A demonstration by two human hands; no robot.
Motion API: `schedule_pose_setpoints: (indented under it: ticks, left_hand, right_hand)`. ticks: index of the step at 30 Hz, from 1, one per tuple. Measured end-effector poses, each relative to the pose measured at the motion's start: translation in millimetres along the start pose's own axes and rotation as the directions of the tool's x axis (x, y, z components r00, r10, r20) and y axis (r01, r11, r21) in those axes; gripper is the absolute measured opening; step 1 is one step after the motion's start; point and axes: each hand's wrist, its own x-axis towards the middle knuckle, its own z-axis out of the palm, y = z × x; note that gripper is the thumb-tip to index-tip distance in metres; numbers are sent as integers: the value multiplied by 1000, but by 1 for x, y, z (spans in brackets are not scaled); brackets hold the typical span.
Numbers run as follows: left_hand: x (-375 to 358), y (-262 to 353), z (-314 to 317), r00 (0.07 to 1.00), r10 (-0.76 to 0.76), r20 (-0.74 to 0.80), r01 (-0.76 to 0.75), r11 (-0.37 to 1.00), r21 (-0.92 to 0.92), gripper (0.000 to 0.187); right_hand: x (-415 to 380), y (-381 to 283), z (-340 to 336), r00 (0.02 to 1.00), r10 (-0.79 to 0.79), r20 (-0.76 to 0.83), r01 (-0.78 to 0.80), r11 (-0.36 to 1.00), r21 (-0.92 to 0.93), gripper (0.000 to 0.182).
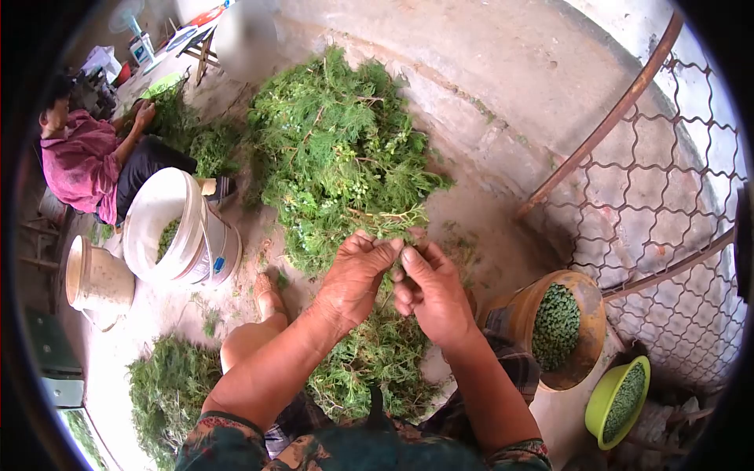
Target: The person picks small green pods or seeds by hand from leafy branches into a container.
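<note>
In front of me, my left hand (pixel 353 275) pinches a small leafy sprig (pixel 397 221) between thumb and fingers. My right hand (pixel 432 290) meets it thumb to thumb, its fingers closed at the lower part of the same sprig; what exactly lies under the fingertips is hidden. Just beyond both hands rises a big heap of cut green branches (pixel 338 141) with small pale berries among the leaves. More loose greenery (pixel 369 353) lies below my hands, between my legs.
At right stand an orange-brown bucket (pixel 593 314) and a lime-green basin (pixel 601 416), both with green berries, beside a wire-mesh gate (pixel 660 165). White buckets (pixel 224 251) are at left, near a seated person (pixel 86 161) handling branches. Another branch pile (pixel 173 392) lies lower left.
</note>
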Motion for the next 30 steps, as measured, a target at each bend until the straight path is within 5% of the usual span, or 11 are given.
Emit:
schedule_pose_setpoints:
  ticks: [3,5,12,17,19,25,27,29,30]
  left_hand:
    - [5,-4,-7,999,-8,-49,4,997,-82,12]
    - [3,-1,-5,992,120,-51,-107,974,198,9]
    - [5,-4,2,972,234,-23,-224,951,215,12]
    - [5,-4,5,931,358,-71,-331,910,248,7]
    - [8,-3,-4,949,316,-8,-299,906,299,20]
    - [13,-8,-11,905,423,54,-421,865,273,21]
    - [14,-2,-17,917,398,31,-381,850,364,21]
    - [18,7,-16,905,425,32,-405,834,375,16]
    - [20,21,-12,858,501,-111,-368,752,547,8]
  right_hand:
    - [0,-1,4,999,-15,-49,21,994,110,23]
    - [-1,-4,7,999,10,-38,-4,989,147,18]
    - [6,2,0,998,55,5,-53,929,366,15]
    - [11,5,0,998,40,-47,-24,955,294,15]
    - [10,2,2,998,40,-55,-23,958,285,15]
    - [4,-12,6,985,166,43,-172,964,202,15]
    - [4,-13,7,984,158,86,-155,987,-38,14]
    - [0,-14,13,983,168,68,-167,986,-19,12]
    - [-5,-14,13,962,256,100,-262,963,60,12]
